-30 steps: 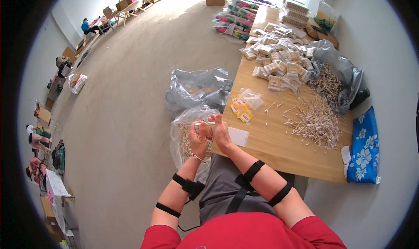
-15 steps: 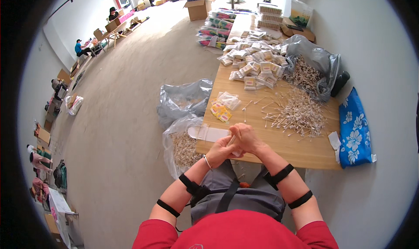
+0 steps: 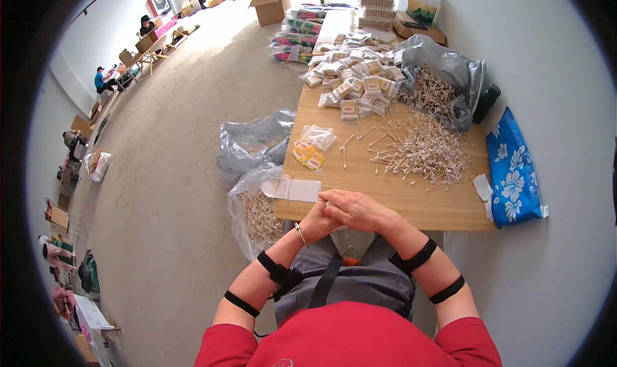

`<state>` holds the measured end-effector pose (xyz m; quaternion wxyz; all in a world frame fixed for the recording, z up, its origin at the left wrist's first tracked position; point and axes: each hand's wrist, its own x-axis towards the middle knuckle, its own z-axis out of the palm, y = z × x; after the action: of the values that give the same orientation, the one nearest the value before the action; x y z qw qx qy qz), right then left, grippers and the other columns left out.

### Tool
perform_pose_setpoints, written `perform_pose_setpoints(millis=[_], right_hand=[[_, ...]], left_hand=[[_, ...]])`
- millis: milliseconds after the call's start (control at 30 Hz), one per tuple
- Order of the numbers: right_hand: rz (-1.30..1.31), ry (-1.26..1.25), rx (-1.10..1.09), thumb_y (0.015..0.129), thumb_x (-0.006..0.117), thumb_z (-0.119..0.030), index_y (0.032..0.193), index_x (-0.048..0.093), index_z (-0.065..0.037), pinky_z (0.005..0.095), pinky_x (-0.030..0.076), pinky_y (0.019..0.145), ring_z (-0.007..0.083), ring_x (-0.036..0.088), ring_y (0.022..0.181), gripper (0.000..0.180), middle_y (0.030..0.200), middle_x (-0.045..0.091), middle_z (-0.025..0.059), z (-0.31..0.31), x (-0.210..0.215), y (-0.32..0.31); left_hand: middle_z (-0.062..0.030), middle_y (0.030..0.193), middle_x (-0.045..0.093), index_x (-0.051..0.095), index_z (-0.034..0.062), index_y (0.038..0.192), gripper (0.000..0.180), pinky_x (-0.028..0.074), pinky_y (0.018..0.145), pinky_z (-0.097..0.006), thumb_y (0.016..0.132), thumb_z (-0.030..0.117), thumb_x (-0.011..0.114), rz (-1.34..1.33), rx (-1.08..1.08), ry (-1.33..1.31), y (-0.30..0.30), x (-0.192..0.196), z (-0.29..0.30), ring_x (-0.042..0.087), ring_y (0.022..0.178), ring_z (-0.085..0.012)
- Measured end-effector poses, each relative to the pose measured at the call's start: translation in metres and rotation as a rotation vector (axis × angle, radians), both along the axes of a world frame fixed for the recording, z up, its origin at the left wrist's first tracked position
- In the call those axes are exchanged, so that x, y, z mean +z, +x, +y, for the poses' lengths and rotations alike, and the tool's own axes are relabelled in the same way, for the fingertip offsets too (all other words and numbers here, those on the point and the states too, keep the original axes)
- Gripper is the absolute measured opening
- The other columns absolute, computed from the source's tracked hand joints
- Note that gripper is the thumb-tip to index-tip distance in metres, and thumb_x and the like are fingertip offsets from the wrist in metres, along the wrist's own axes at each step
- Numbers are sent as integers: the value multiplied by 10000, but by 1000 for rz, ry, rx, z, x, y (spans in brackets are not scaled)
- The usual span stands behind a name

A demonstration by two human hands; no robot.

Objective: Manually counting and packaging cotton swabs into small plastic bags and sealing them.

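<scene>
At the table's near edge my left hand (image 3: 315,227) and my right hand (image 3: 357,210) are pressed together, the right lying over the left. Their fingers are closed, and whatever lies between them is hidden. Just beyond my left hand, a flat white strip (image 3: 303,190) with a band across it rests at the table corner. Small yellow printed cards (image 3: 308,155) and empty clear packets (image 3: 319,135) lie a little farther off. To the right spreads a loose heap of cotton swabs (image 3: 434,153), a few of them strayed toward the middle.
Filled swab packets (image 3: 369,87) pile up farther along the wooden table (image 3: 379,203). A grey plastic bag (image 3: 472,78) of swabs stands by the wall, near a blue floral bag (image 3: 514,180). Clear bags (image 3: 234,200) sit on the floor left. Other people work far left.
My right hand has flattened down over my left; before, its fingers were bunched above it. The view has shifted, so the table appears slightly farther left and higher.
</scene>
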<state>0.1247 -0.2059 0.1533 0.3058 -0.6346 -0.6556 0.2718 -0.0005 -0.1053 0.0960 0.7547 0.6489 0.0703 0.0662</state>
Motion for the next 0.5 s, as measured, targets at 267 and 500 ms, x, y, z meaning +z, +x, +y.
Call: perform_pose_setpoints(millis=[267, 500], right_hand=[[244, 274, -108, 777, 657, -61, 1073, 617, -37, 344, 472, 891, 285, 583, 1072, 300, 1123, 621, 160, -7, -14, 13], [169, 393, -173, 730, 719, -53, 859, 659, -53, 322, 505, 784, 225, 629, 919, 141, 995, 667, 111, -10, -20, 15]], left_hand=[[-26, 958, 640, 604, 9, 1035, 170, 504, 776, -243, 878, 75, 611, -12, -4, -42, -6, 13, 9, 590, 897, -92], [15, 909, 624, 614, 39, 968, 121, 498, 740, -238, 851, 49, 646, -10, 15, 95, -4, 3, 15, 582, 817, -67]])
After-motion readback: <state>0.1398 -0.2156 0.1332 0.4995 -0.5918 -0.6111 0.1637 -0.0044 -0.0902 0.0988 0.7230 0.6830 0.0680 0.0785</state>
